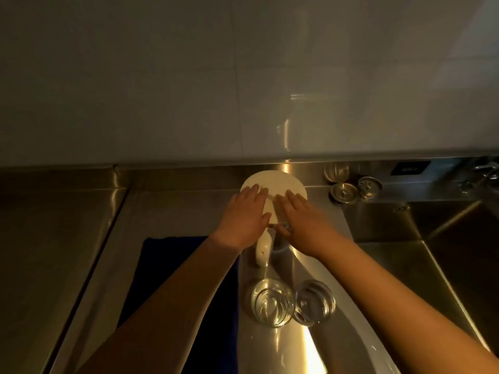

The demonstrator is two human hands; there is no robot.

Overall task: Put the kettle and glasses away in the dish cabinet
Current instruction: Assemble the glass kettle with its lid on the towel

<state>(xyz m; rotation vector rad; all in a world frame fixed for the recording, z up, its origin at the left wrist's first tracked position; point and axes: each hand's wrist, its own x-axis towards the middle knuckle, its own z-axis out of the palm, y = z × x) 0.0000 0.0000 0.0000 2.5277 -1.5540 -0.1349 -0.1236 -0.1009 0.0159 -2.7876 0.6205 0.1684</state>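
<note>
Pressing both flat hands, left hand (247,211) and right hand (299,215), fingers straight, on the kettle (272,184) at centre frame, we likely steady it; glasses (293,302) wait below.

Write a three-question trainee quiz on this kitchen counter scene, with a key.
1. True or false: both hands lie flat on the kettle.
2. How many glasses stand near the camera? A) one B) two C) four
3. Fill in: the dark blue cloth lies to the ____ of the glasses.

Key: 1 true: left hand and right hand rest on its lid. 2 B: left glass, right glass. 3 left.
</note>
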